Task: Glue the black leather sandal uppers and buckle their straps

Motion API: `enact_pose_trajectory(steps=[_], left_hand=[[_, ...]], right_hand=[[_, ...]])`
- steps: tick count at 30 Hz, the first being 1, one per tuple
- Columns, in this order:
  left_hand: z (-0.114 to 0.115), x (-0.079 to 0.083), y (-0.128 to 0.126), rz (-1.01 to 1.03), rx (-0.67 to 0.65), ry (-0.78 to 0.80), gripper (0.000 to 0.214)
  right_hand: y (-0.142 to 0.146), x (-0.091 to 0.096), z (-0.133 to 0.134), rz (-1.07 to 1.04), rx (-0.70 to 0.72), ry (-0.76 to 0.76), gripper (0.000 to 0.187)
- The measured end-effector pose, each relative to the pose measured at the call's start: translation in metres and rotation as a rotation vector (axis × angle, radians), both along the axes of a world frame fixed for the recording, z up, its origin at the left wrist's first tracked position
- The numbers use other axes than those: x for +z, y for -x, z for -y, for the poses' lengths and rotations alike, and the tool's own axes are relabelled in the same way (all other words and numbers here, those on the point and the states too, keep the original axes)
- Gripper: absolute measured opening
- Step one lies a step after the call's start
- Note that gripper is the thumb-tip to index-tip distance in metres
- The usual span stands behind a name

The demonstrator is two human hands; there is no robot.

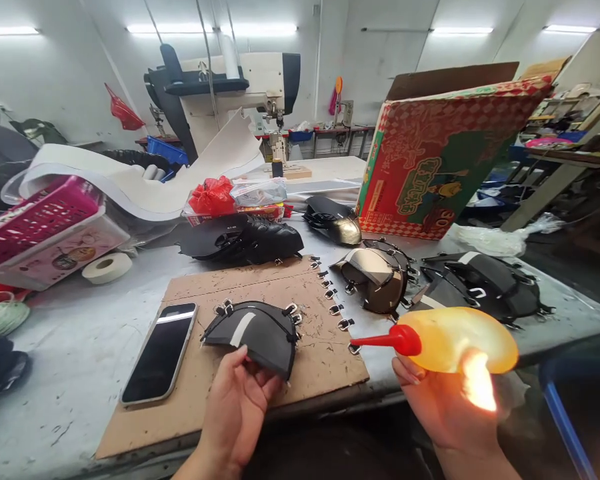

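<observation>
My left hand (240,393) grips the near edge of a black curved piece (260,337) with a pale strip and small metal buckles, thumb on top and fingers beneath. That piece rests on a cardboard sheet (325,370). In my right hand (445,407) is a yellow squeeze bottle (455,339), tilted on its side, its red nozzle (400,339) pointing left. A bright flame-like glow (479,383) covers part of the bottle and palm; its source cannot be made out. Several small buckle straps (335,309) line the cardboard's right edge.
A phone (160,353) lies on the cardboard's left. More black buckled pieces (485,283) and a brown-looking one (375,280) sit to the right. Behind are stacked black parts (245,239), a red-green carton (445,160) and a sewing machine (230,100). A tape roll (107,267) lies left.
</observation>
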State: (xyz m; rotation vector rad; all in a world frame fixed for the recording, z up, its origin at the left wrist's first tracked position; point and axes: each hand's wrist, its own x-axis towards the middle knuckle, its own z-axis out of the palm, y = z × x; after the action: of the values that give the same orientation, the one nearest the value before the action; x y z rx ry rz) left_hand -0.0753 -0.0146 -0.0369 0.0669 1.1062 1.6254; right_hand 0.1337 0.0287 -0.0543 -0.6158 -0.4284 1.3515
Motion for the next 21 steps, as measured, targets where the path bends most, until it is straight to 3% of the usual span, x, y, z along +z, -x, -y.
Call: enact_pose_trajectory(steps=[4,7,12,17,21], left_hand=[[-0.011,-0.009,-0.005,-0.125,-0.047,0.085,0.021],[-0.013,-0.012,-0.005,-0.153,-0.032,0.121,0.022],[0.007,0.0,0.0,-0.18,-0.118,0.097,0.033],[0.021,0.016,-0.004,-0.211,-0.157,0.085,0.042],[0.024,0.022,-0.01,-0.197,-0.161,0.099,0.041]], right_hand=[[0.008,-0.001,0.001,-0.024,0.036,0.001,0.052],[0.003,-0.012,0.004,0.041,0.076,-0.047,0.055],[-0.019,-0.03,0.005,0.298,0.004,-0.355,0.053],[-0.013,-0.015,0.002,0.58,-0.037,-0.754,0.029],[-0.006,-0.006,0.002,0.672,-0.086,-0.764,0.027]])
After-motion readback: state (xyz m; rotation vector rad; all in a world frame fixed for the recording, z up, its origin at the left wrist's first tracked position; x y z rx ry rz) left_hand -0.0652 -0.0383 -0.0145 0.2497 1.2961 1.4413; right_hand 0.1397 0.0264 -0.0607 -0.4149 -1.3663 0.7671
